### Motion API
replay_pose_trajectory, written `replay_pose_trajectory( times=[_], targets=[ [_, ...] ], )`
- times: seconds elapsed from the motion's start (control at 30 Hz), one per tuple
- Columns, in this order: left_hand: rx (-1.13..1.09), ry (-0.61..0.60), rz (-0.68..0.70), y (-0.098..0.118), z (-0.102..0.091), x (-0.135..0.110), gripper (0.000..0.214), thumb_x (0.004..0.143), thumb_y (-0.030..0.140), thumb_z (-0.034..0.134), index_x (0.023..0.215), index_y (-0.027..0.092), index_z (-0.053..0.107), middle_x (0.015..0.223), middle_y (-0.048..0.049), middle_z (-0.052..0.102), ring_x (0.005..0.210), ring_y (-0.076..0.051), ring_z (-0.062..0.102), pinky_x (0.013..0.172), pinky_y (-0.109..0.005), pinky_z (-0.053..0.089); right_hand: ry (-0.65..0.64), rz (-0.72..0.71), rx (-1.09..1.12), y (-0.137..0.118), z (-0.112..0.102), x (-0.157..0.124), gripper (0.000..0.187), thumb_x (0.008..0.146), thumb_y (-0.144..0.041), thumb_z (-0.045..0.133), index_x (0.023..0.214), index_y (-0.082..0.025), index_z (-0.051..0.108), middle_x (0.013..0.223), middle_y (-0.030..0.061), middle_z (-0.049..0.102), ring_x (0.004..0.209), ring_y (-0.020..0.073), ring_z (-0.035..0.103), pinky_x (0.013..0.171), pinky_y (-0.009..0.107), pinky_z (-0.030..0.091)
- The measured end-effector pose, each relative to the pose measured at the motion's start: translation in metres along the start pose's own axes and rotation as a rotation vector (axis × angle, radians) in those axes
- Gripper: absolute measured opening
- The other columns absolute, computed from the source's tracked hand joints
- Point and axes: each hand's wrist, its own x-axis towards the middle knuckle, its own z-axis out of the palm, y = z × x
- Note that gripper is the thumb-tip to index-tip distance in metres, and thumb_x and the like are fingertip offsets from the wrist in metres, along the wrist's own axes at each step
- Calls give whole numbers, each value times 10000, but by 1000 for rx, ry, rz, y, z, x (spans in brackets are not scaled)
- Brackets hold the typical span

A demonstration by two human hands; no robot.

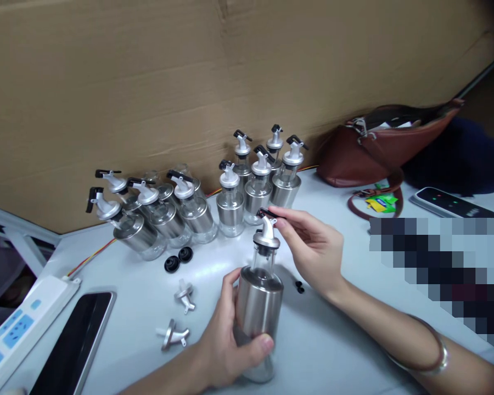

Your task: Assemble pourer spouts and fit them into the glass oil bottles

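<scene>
A glass bottle with a brushed-metal sleeve [260,302] stands nearly upright in front of me, and my left hand [234,334] is wrapped round its body. On its neck sits a silver pour spout [267,236] with a black flip lever [267,213] on top. My right hand [313,247] pinches that lever between thumb and fingers. Left of the bottle lie two loose silver spouts [173,334] without levers. Behind them are two black ribbed stoppers [179,260]. A pair of tiny black parts [299,287] lies to the right of the bottle.
Several similar bottles with spouts [193,214] stand at the back against a cardboard wall [148,82]. At left lie a phone [74,345] and a power strip [24,329]. At right are a brown handbag [366,142], colourful packets [382,204] and a flat black device [455,202].
</scene>
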Motion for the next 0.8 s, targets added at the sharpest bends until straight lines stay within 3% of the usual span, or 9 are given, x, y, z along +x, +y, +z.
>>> replay_pose_trajectory(
  times=[0.23, 0.43, 0.6, 0.8],
  targets=[
    [-19, 3, 8, -4, 0, -2, 801, 787, 517, 660, 1304, 220, 127, 998, -101, 541, 854, -248, 563, 737, -386, 416, 24, -118, -60, 1, -1, -3, 334, 832, -53, 636, 1050, -289, 725, 918, -20, 777, 748, 133, 735, 688, 233, 609],
    [-29, 23, -31, 0, 2, 0, 824, 768, 553, 664, 1295, 211, 131, 983, -99, 537, 847, -247, 559, 720, -377, 418, 29, -228, -124, 2, -2, -2, 371, 809, -33, 653, 1068, -289, 724, 985, 7, 771, 779, 168, 743, 701, 280, 628],
    [-27, 36, 1, 0, 2, 0, 806, 773, 549, 662, 1292, 211, 146, 964, -89, 546, 838, -243, 568, 715, -368, 425, 27, -61, 22, -2, 0, -3, 305, 773, -54, 686, 972, -275, 754, 929, 3, 779, 748, 154, 735, 686, 255, 622],
    [-17, 41, -12, 1, 2, -1, 808, 777, 568, 645, 1296, 204, 145, 960, -96, 543, 840, -250, 565, 703, -371, 428, -113, 389, 441, -5, -2, 7, 105, 787, -325, 750, 864, -256, 768, 832, 5, 768, 738, 156, 718, 689, 271, 605]
  ],
)
